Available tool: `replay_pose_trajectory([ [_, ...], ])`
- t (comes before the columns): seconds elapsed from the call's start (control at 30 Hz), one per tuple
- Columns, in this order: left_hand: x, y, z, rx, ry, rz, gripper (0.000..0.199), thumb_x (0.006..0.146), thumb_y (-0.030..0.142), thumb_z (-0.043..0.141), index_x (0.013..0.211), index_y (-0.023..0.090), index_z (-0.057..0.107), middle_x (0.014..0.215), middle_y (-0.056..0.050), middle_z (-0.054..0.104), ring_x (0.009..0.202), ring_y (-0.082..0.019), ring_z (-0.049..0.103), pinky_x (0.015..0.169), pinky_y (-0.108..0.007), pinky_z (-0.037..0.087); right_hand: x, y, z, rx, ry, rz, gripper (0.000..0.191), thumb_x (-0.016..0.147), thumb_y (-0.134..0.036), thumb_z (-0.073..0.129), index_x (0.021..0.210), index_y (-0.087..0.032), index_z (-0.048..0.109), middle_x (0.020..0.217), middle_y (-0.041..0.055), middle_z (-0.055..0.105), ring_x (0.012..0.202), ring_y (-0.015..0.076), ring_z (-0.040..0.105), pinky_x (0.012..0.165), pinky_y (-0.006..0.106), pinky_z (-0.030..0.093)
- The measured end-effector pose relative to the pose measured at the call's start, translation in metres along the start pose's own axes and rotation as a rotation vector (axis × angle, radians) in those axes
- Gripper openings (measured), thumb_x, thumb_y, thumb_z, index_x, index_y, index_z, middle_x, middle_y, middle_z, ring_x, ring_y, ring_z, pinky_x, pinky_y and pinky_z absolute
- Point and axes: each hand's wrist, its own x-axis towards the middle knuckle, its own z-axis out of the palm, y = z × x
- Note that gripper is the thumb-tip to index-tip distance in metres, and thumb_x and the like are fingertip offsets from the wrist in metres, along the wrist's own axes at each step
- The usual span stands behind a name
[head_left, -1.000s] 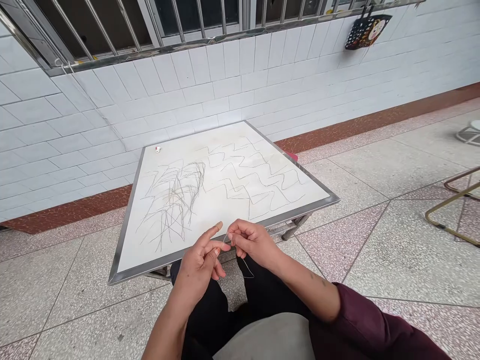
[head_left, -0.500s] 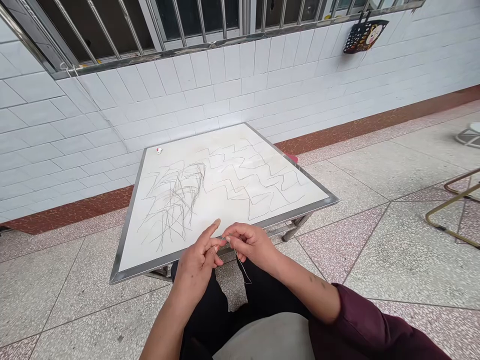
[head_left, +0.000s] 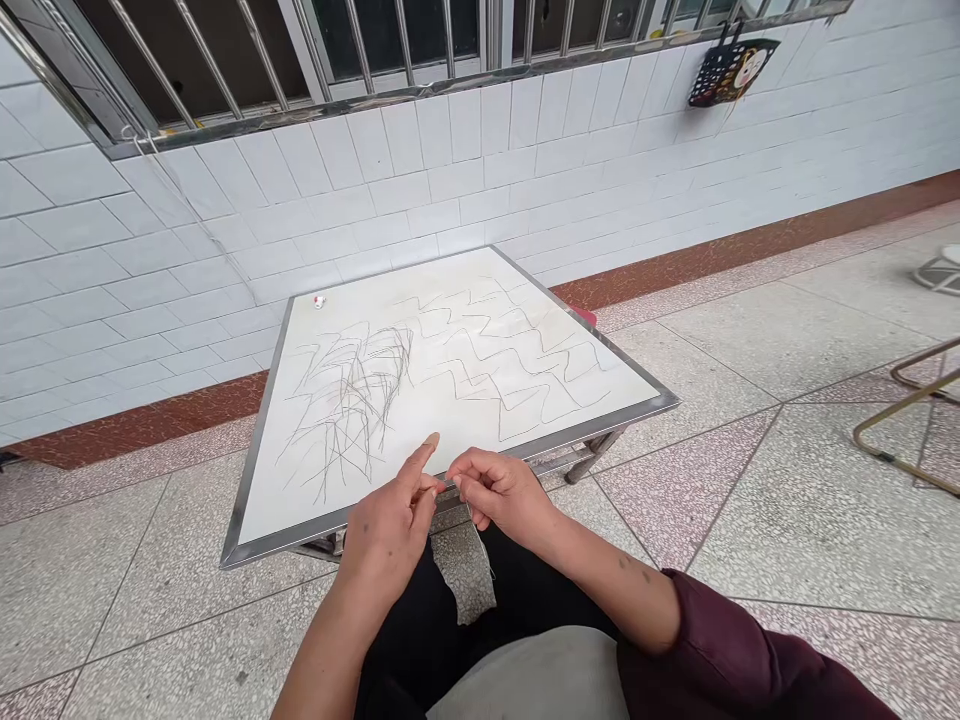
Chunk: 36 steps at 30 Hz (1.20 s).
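Many thin dark wire-like strands [head_left: 352, 385] lie tangled on the left part of the white tabletop [head_left: 420, 430]. More bent, zigzag strands [head_left: 517, 355] spread over its right part. At the front edge, my left hand [head_left: 394, 525] has its thumb raised and its other fingers curled near the right fingertips; what they grip is too small to tell. My right hand [head_left: 499, 490] pinches a thin pale strand [head_left: 484, 545], whose loose end hangs down above my lap. The fingertips of both hands are almost touching.
A small white and red object [head_left: 319, 301] sits at the table's back left corner. Behind stands a white tiled wall [head_left: 465, 200] with barred windows and a hanging black basket [head_left: 733, 72]. A metal-framed chair [head_left: 892, 455] and a round stool [head_left: 941, 272] are at the right.
My left hand has turned slightly and its lower fingers have curled in out of sight. The hanging end of the strand has swung and now hangs straighter.
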Motion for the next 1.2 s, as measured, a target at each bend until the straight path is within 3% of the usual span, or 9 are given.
replay_pose_trajectory([
  [0.23, 0.004, -0.004, 0.005, 0.002, 0.11, -0.061, 0.045, 0.093, 0.035, 0.043, 0.137, 0.04, 0.05, 0.098, 0.005, 0.075, 0.074, -0.018, 0.071, 0.07, -0.031, 0.049, 0.003, 0.007, -0.001, -0.001, 0.039, 0.011, 0.009, 0.085, -0.025, 0.054, 0.089, -0.024, 0.063, 0.06, -0.007, 0.055, 0.043, 0.0082, 0.054, 0.043, 0.018, 0.045],
  [0.43, 0.002, -0.038, -0.007, -0.361, 0.458, -0.24, 0.055, 0.084, 0.05, 0.057, 0.133, 0.024, 0.055, 0.091, -0.004, 0.074, 0.078, -0.021, 0.069, 0.07, -0.033, 0.053, 0.004, 0.003, -0.012, 0.113, 0.165, 0.018, 0.01, 0.085, -0.03, 0.057, 0.09, -0.023, 0.062, 0.063, -0.0063, 0.057, 0.043, 0.0081, 0.054, 0.044, 0.02, 0.046],
  [0.5, -0.004, -0.046, 0.001, -0.447, 0.346, -0.337, 0.055, 0.08, 0.056, 0.061, 0.12, 0.019, 0.064, 0.077, -0.005, 0.073, 0.066, -0.021, 0.068, 0.06, -0.03, 0.052, 0.003, 0.0, -0.014, 0.148, 0.199, -0.007, 0.012, 0.086, -0.032, 0.057, 0.092, -0.023, 0.063, 0.066, -0.0057, 0.058, 0.044, 0.0077, 0.055, 0.044, 0.02, 0.047],
  [0.6, -0.016, -0.046, 0.026, -0.552, -0.058, -0.429, 0.05, 0.075, 0.056, 0.068, 0.105, 0.017, 0.071, 0.064, -0.006, 0.07, 0.055, -0.02, 0.066, 0.052, -0.029, 0.05, 0.002, -0.005, -0.014, 0.194, 0.238, -0.052, 0.013, 0.088, -0.032, 0.057, 0.095, -0.023, 0.063, 0.066, -0.0052, 0.059, 0.044, 0.0074, 0.055, 0.045, 0.019, 0.047],
  [0.7, -0.025, -0.036, 0.053, -0.863, -0.168, -0.445, 0.055, 0.074, 0.049, 0.073, 0.118, 0.018, 0.066, 0.079, -0.009, 0.074, 0.069, -0.022, 0.07, 0.06, -0.03, 0.053, 0.0, -0.008, -0.014, 0.229, 0.249, -0.086, 0.012, 0.088, -0.031, 0.058, 0.095, -0.023, 0.063, 0.062, -0.0057, 0.058, 0.045, 0.0076, 0.055, 0.047, 0.019, 0.047],
  [0.83, -0.032, -0.018, 0.069, -1.159, -0.082, -0.415, 0.063, 0.074, 0.04, 0.077, 0.13, 0.019, 0.058, 0.102, -0.012, 0.073, 0.086, -0.022, 0.07, 0.077, -0.032, 0.053, -0.001, -0.008, -0.015, 0.257, 0.259, -0.111, 0.012, 0.088, -0.031, 0.06, 0.094, -0.022, 0.063, 0.061, -0.0058, 0.058, 0.045, 0.0075, 0.055, 0.046, 0.019, 0.047],
  [0.97, -0.034, -0.007, 0.07, -1.08, 0.092, -0.335, 0.067, 0.075, 0.036, 0.077, 0.135, 0.023, 0.052, 0.102, -0.009, 0.073, 0.086, -0.019, 0.068, 0.083, -0.033, 0.05, -0.001, -0.006, -0.016, 0.31, 0.282, -0.112, 0.012, 0.087, -0.033, 0.062, 0.092, -0.022, 0.062, 0.063, -0.0053, 0.06, 0.043, 0.0071, 0.053, 0.044, 0.018, 0.046],
  [1.07, -0.035, -0.009, 0.071, -1.02, 0.112, -0.313, 0.067, 0.078, 0.04, 0.073, 0.138, 0.025, 0.049, 0.108, -0.01, 0.072, 0.091, -0.021, 0.068, 0.084, -0.035, 0.051, 0.0, -0.005, -0.017, 0.341, 0.287, -0.105, 0.013, 0.086, -0.034, 0.063, 0.091, -0.022, 0.061, 0.063, -0.0051, 0.06, 0.044, 0.0073, 0.053, 0.044, 0.018, 0.046],
  [1.2, -0.035, -0.02, 0.075, -0.818, 0.181, -0.28, 0.059, 0.079, 0.043, 0.07, 0.134, 0.029, 0.054, 0.127, -0.011, 0.061, 0.111, -0.025, 0.06, 0.088, -0.037, 0.05, 0.001, -0.004, -0.017, 0.315, 0.284, -0.086, 0.014, 0.086, -0.034, 0.062, 0.091, -0.022, 0.062, 0.063, -0.0049, 0.06, 0.045, 0.0079, 0.055, 0.043, 0.018, 0.047],
])
